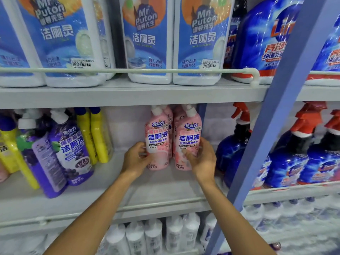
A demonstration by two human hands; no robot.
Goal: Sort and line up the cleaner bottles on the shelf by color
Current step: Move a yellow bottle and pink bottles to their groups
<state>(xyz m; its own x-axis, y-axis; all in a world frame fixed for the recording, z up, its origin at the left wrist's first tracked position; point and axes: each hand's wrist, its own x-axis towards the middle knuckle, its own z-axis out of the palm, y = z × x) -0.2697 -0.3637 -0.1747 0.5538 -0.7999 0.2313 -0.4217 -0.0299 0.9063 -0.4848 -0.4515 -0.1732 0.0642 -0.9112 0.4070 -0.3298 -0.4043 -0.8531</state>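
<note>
Two pink cleaner bottles stand side by side on the middle shelf [156, 183], with more pink bottles behind them. My left hand [136, 159] grips the left pink bottle [157, 140] from its left side. My right hand [201, 159] holds the right pink bottle [187, 138], thumb across its front and fingers round its right side. Purple bottles [71, 150] lean to the left, one [47, 162] tipped over with its back label showing. Yellow bottles [97, 137] stand behind them, and another yellow bottle [11, 150] is at the far left.
Dark blue spray bottles with red triggers [233, 150] stand to the right, past a blue upright post [265, 126]. Large white-and-blue jugs [149, 39] fill the shelf above behind a rail. White bottles [154, 236] sit on the shelf below. A gap lies between the yellow and pink bottles.
</note>
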